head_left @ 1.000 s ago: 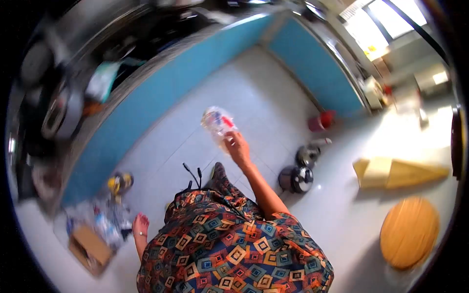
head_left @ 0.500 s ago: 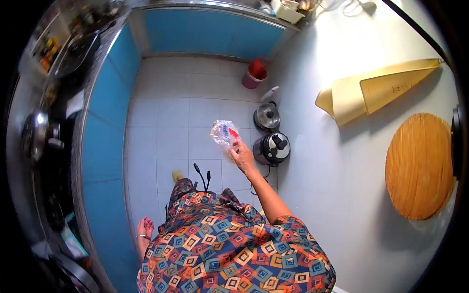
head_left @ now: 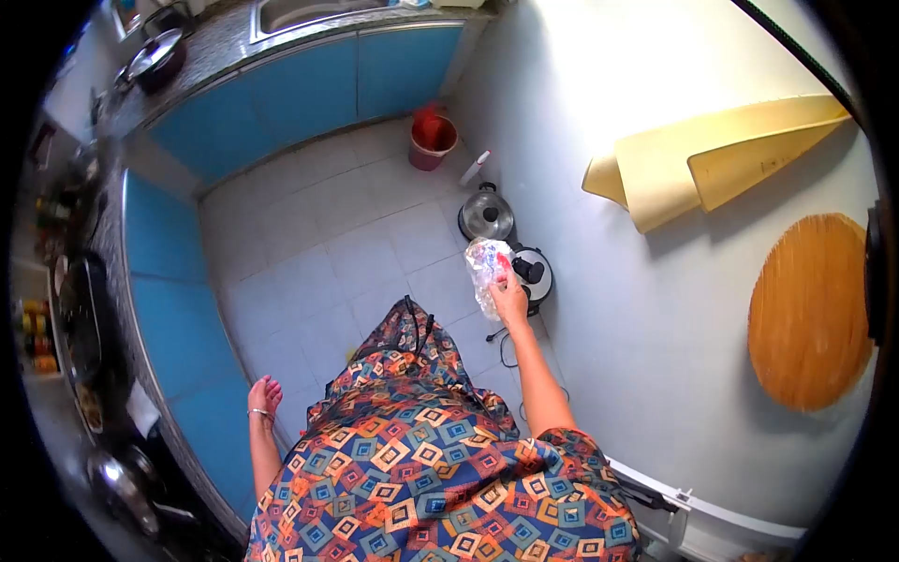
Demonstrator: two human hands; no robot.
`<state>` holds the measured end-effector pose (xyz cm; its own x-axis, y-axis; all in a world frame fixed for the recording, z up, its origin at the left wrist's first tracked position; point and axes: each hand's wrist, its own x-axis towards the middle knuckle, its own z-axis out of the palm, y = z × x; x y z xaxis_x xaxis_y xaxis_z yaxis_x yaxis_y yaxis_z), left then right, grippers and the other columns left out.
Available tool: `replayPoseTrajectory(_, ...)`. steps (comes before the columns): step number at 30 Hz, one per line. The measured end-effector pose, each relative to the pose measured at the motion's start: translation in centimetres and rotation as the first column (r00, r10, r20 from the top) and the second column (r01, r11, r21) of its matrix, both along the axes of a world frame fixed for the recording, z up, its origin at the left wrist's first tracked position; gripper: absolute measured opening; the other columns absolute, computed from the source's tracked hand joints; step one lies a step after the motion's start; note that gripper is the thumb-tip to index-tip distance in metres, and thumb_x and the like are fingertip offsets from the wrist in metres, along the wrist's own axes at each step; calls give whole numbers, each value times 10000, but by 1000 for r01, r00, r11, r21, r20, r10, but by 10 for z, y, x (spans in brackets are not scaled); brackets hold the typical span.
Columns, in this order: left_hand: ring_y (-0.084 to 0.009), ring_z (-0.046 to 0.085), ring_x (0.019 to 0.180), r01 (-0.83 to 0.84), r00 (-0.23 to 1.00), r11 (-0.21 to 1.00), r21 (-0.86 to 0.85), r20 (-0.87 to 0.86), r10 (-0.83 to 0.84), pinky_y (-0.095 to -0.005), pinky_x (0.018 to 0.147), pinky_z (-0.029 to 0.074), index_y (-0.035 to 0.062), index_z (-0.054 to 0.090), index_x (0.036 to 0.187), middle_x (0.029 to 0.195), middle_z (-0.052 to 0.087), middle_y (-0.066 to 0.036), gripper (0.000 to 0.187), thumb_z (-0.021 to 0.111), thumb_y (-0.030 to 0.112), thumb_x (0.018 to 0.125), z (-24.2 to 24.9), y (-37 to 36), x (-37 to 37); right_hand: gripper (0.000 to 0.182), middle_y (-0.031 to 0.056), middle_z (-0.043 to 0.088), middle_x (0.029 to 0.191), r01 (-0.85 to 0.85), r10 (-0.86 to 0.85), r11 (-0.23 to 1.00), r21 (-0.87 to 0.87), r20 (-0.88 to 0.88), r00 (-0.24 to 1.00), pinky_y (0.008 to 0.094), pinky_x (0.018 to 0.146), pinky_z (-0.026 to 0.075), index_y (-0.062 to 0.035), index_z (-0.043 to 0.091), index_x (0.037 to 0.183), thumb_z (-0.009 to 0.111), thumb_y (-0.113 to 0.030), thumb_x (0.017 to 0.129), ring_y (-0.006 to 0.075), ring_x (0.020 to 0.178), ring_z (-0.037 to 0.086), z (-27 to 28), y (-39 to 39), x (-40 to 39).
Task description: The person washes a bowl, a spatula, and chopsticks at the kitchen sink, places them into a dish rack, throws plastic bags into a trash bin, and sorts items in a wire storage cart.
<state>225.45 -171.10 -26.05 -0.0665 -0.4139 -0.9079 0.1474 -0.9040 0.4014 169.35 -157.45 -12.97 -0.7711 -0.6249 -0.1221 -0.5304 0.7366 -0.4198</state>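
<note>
A crumpled clear plastic bag (head_left: 485, 269) with red and blue print is pinched in my right hand (head_left: 509, 298), held out over the floor. Behind the hand and bag, partly covered by them, stands a cooker with a black-handled lid (head_left: 535, 272). Just above it is a pot with a glass lid (head_left: 486, 215). My left hand (head_left: 266, 394) hangs low at my left side beside the blue cabinets, a bracelet on its wrist. Its fingers are loosely spread and hold nothing.
A red bucket (head_left: 432, 142) and a white bottle (head_left: 476, 167) stand on the tiled floor (head_left: 323, 248) by the wall. Blue cabinets (head_left: 173, 328) line the left and far sides. A round wooden board (head_left: 810, 314) and a yellow sheet (head_left: 660, 183) hang at right.
The view has turned and shifted. My right hand and the bag now appear farther right, in front of the cooker. My left hand shows a little higher, and a white frame has appeared at lower right.
</note>
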Motion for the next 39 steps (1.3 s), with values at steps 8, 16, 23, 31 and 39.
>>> replayPoseTrajectory(8, -156, 548, 649, 110, 994, 990, -93, 19, -109, -285, 558, 461, 78, 516, 971, 768, 560, -50, 254, 518, 275, 810, 60, 1, -58, 274, 165, 517, 865, 40, -52, 995, -91, -134, 990, 383, 702, 421, -52, 475, 890, 595, -201, 694, 325, 804, 523, 75, -35, -82)
replayPoseTrajectory(16, -185, 560, 583, 157, 978, 928, 339, 76, -194, -318, 494, 481, 77, 505, 966, 708, 561, -60, 250, 484, 286, 830, 106, 55, -134, 276, 152, 561, 873, 56, -48, 971, 232, -38, 998, 403, 693, 416, -78, 497, 896, 599, -240, 696, 331, 828, 531, 6, -207, -250)
replayPoseTrajectory(23, -184, 560, 565, 119, 945, 834, 539, 196, -261, -317, 489, 479, 87, 527, 940, 699, 573, -58, 262, 533, 310, 802, 93, -77, -332, 358, 159, 589, 918, -35, -11, 792, 609, 71, 997, 394, 762, 439, -71, 535, 1023, 564, -238, 708, 332, 889, 545, -195, -412, -499)
replayPoseTrajectory(31, -166, 552, 554, 35, 943, 837, 547, 259, -209, -294, 475, 459, 75, 536, 905, 669, 566, -57, 261, 521, 319, 814, 73, -133, -344, 322, 166, 552, 1012, -33, -1, 976, 214, 157, 988, 350, 849, 389, -65, 535, 1056, 518, -145, 745, 304, 973, 507, -294, -451, -507)
replayPoseTrajectory(39, -151, 563, 643, -19, 982, 869, 494, 174, -77, -267, 550, 468, 40, 523, 978, 789, 571, -77, 271, 451, 273, 860, 89, -100, -282, 159, 177, 563, 874, -161, 105, 948, 276, 207, 973, 407, 715, 412, -9, 573, 839, 532, -143, 764, 321, 824, 521, -143, -351, -361)
